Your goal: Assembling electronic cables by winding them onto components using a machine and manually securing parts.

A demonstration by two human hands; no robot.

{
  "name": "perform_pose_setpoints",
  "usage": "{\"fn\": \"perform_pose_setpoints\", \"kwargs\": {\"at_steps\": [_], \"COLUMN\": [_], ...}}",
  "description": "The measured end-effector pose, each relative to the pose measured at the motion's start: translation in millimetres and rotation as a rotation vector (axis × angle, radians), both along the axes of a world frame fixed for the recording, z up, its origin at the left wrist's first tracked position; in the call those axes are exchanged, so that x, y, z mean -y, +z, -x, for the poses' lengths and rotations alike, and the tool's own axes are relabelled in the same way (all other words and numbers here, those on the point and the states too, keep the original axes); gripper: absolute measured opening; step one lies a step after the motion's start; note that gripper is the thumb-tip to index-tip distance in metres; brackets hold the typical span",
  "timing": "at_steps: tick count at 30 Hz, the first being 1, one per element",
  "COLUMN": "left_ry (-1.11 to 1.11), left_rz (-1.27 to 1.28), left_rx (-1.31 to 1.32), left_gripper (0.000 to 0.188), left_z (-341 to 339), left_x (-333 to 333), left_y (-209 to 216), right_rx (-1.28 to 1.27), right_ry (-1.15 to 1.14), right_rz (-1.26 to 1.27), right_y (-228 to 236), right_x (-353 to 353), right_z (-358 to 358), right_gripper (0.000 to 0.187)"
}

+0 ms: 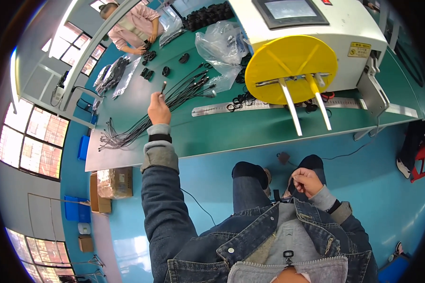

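Black cable end [164, 87] is pinched in the left hand [159, 109], left of the yellow disc [267, 59]. The right hand [307, 183], well apart from it, is below the disc, fingers curled; whether they close on anything cannot be told. Left of the disc lie a dark cable bundle [182, 95] and, nearer it, a clear plastic bag [220, 45]. A metal ruler [212, 109] passes below it.

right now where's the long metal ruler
In the head view, the metal ruler lies mostly right of the cable bundle on the green table, passing below the yellow disc.
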State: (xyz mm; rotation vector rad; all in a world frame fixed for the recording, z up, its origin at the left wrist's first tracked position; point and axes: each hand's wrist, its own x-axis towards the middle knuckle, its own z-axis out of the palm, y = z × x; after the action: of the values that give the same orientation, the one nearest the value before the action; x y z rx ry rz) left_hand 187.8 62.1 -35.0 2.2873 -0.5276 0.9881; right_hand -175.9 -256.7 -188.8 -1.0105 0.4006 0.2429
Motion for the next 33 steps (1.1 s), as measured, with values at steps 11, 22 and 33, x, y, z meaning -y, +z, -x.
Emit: {"fn": "perform_pose_setpoints", "kwargs": {"at_steps": [11,22,33], "left_ry": [-0.965,-0.934,-0.834], "left_rz": [-0.296,-0.030,0.286], "left_rx": [-0.147,-0.444,-0.531], "left_gripper": [0.018,0.012,0.012], "left_z": [264,262,187], "left_x": [137,205,208], "left_y": [64,79,43], "right_rx": [1.226,1.201,0.907], "right_ry": [-0.569,-0.619,-0.739], "right_rz": [1.662,1.940,1.675], "right_y": [175,187,133], "right_x": [8,62,83], "right_z": [10,2,-98], "right_gripper": [0.039,0.032,0.016]}}
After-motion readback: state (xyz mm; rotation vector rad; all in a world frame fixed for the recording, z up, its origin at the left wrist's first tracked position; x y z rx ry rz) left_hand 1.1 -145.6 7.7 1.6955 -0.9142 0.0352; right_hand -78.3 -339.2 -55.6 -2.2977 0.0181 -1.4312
